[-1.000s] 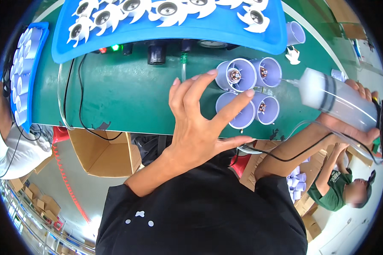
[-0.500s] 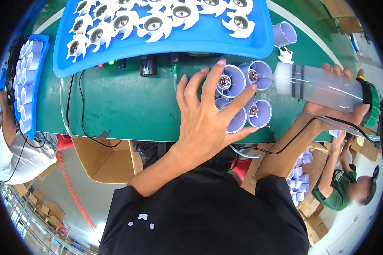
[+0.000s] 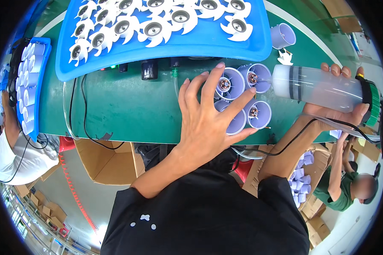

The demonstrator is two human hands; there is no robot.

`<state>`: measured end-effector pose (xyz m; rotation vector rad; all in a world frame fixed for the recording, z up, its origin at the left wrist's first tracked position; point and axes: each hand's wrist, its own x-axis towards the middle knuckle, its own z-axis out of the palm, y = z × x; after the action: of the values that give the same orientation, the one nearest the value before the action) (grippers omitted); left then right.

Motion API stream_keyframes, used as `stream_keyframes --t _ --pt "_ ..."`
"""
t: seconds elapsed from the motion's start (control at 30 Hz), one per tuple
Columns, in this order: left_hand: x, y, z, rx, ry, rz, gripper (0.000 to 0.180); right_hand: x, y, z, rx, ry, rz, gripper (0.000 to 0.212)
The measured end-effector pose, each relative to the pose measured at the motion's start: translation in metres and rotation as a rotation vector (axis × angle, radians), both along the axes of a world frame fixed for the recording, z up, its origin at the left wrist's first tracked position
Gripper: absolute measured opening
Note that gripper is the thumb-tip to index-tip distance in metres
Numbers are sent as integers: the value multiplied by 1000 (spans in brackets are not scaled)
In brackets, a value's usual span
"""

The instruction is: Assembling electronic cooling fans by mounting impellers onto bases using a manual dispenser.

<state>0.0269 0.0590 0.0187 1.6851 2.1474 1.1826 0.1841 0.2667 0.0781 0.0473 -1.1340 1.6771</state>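
Several lilac plastic cups stand in a tight cluster on the green bench, with small copper-wound motor parts visible inside some of them. My left hand rests spread over the cluster, fingers apart, touching the cups at its left and across the middle. It covers part of the lower left cup. My right hand is wrapped round a large translucent dispensing syringe with a green end cap. The syringe lies nearly level, its thin tip reaching into the upper right cup beside the motor part.
A blue tray of white fan impellers spans the far side. Another lilac cup and a white piece sit right of it. Cups fill a tray at left. A cable crosses my right forearm. Two people work nearby.
The whole view has shifted slightly. Both hands and the syringe keep their places against the cups. The person at the right has moved their arm and head a little.
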Motion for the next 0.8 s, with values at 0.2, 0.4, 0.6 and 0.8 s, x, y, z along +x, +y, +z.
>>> stream_keyframes --t 0.2,0.4,0.6,0.8 --pt "0 0 1 2 -3 0 66 1 0 3 20 6 21 77" --pt "1 0 2 4 8 17 64 -5 -2 2 28 -12 79 77" --pt "2 1 2 10 -3 39 63 -7 1 8 -41 -35 193 79" --pt "2 0 9 -48 -4 36 65 -11 -3 10 -47 -38 224 80"
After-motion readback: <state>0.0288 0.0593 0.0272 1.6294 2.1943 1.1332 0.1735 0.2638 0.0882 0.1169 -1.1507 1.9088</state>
